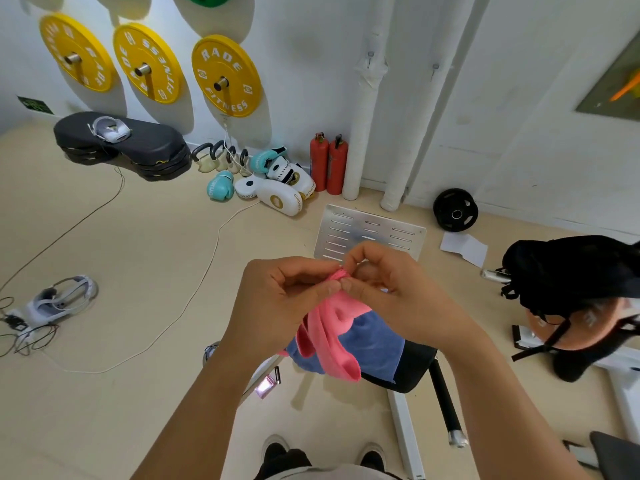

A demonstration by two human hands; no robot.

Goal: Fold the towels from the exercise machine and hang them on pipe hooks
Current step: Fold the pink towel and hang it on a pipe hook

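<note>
Both hands meet at chest height over the machine — the left hand [277, 299] and right hand [377, 289] each pinch the top edge of the pink towel [332, 337], thumbs and fingers closed on the cloth. It hangs bunched and twisted below them. A blue towel [370, 344] lies on the black seat [415, 368] underneath. The fold looks barely begun: next, the corners need finding and spreading apart so the cloth hangs flat — the white pipes [363, 133] stand ahead.
</note>
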